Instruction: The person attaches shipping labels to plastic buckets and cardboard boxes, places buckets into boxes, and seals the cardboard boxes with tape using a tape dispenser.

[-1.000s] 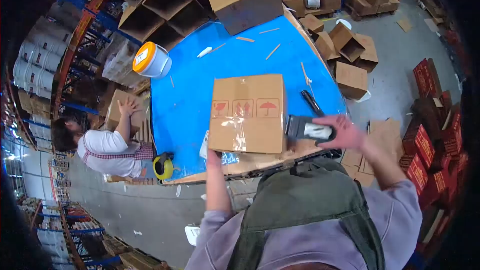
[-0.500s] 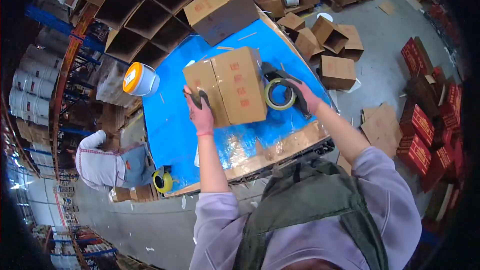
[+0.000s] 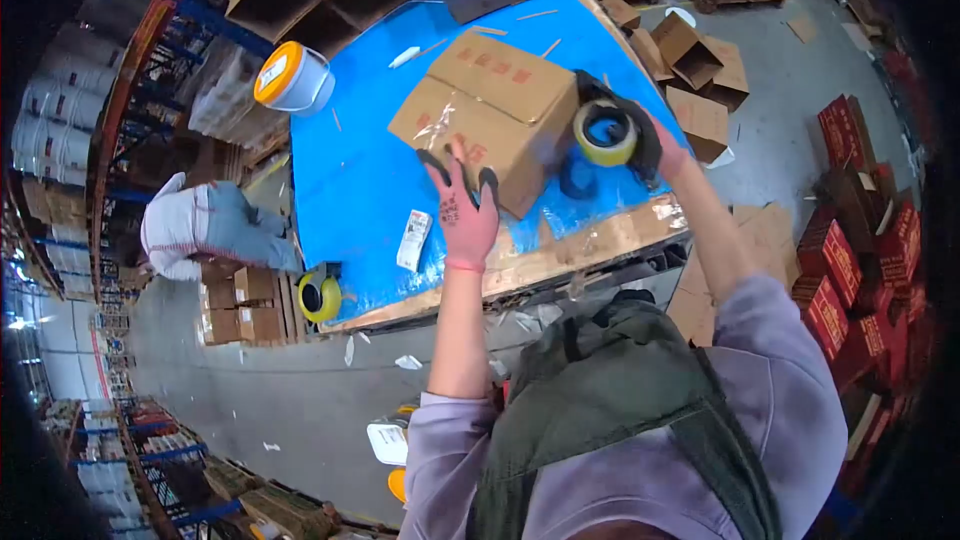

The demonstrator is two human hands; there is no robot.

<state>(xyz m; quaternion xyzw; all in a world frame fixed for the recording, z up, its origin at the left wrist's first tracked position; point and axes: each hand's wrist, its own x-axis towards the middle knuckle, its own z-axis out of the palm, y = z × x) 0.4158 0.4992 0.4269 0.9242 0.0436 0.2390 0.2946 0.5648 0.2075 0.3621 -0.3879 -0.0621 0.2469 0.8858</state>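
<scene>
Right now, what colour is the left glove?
The left glove is pink with dark fingertips, in the head view.

Carton (image 3: pixel 500 105): matt cardboard bearing glossy clear tape (image 3: pixel 438 123). Tape roll (image 3: pixel 608 154): smooth, shiny plastic. Worktop (image 3: pixel 345 200): smooth, plastic-like sheeting (image 3: pixel 365 125) with a matt, wood-like edge (image 3: pixel 560 262). Label (image 3: pixel 413 240): paper. Bucket (image 3: pixel 308 83): smooth plastic. Apron (image 3: pixel 600 400): matt, creased cloth.

1 head-worn view, forward and down

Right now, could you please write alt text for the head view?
A gloved right hand holds a yellowish tape roll beside a brown cardboard box at a blue tabletop, with the gloved left hand at the box's near side. A white plastic bucket with an orange lid stands to the left.
</scene>
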